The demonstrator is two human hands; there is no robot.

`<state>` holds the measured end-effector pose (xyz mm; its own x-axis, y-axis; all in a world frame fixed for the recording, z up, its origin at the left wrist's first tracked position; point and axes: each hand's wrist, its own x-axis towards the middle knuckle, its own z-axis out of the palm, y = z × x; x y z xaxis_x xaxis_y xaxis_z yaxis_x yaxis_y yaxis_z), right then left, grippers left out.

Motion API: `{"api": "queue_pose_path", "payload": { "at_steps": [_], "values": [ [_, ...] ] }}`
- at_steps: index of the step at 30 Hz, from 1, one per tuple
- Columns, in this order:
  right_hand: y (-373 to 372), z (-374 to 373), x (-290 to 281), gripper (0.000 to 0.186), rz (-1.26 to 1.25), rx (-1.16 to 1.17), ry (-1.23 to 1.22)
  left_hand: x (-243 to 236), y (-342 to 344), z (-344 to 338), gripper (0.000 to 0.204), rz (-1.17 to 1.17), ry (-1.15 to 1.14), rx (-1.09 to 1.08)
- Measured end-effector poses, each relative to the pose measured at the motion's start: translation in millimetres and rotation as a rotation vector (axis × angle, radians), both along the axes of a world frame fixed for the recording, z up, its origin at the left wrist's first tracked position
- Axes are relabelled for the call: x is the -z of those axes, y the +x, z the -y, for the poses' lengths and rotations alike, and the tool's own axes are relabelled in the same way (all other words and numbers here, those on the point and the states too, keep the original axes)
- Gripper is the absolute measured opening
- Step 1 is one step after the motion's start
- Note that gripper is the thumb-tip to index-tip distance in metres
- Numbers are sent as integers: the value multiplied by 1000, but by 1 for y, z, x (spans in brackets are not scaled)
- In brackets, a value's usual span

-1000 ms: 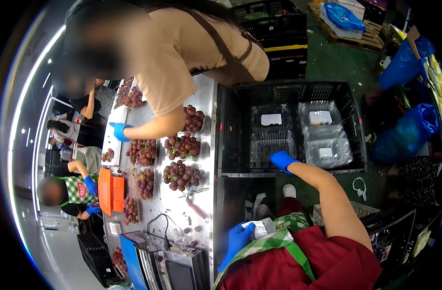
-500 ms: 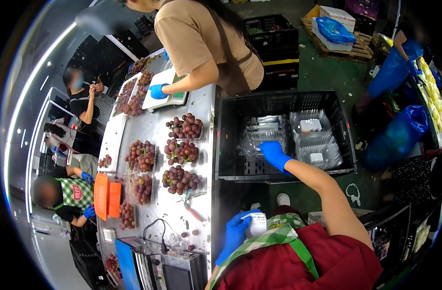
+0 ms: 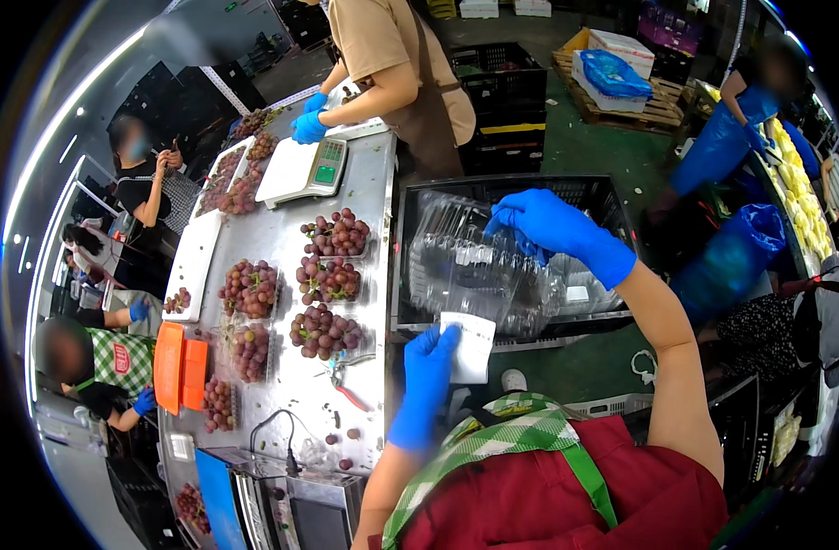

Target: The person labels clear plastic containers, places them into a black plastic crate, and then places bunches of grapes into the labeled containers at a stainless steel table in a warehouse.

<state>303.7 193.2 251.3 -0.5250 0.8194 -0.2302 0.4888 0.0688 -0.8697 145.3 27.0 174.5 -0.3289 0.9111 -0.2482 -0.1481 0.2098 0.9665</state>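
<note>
My right hand [image 3: 562, 234], in a blue glove, grips a clear plastic clamshell container [image 3: 456, 261] above the black crate [image 3: 589, 183]. The container hangs tilted, its lid side spread toward the left. Under and beside it lie more clear containers [image 3: 580, 291] in the crate. My left hand [image 3: 426, 376], also blue-gloved, pinches a strip of white paper labels [image 3: 472, 346] just in front of the crate's near side. On the steel table [image 3: 369, 302] to the left, several clear trays hold red grapes [image 3: 323, 332].
Red-handled snips [image 3: 346, 383] lie near the table edge, beside loose grapes. A white scale [image 3: 300, 174] stands farther up, where a co-worker in a brown apron [image 3: 429, 119] works. An orange basket [image 3: 176, 368] sits at the left edge. Stacked crates [image 3: 504, 137] stand beyond.
My right hand has risen from inside the crate, bringing a clear container up. My left hand has moved forward with the labels. The brown-aproned co-worker's hands have left the scale.
</note>
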Motion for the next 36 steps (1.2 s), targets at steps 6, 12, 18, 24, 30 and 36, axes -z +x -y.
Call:
{"api": "queue_pose_path", "payload": {
  "at_steps": [6, 12, 18, 24, 30, 36],
  "values": [
    [6, 33, -14, 24, 49, -32, -27, 3, 12, -4, 17, 33, 33, 93],
    [3, 41, -12, 28, 43, -14, -69, 7, 12, 2, 16, 38, -10, 68],
    [-1, 43, -11, 29, 33, -45, -92, 10, 7, 5, 16, -23, -50, 43],
    [-6, 47, -13, 27, 3, -56, -60, 16, 6, 3, 21, -242, -30, 6],
    [34, 35, 14, 19, -102, 133, 411, 37, -2, -7, 25, -732, -37, 173],
    [108, 22, 67, 9, 101, 267, 694, 42, -2, 35, 31, 106, 55, 112]
  ]
}}
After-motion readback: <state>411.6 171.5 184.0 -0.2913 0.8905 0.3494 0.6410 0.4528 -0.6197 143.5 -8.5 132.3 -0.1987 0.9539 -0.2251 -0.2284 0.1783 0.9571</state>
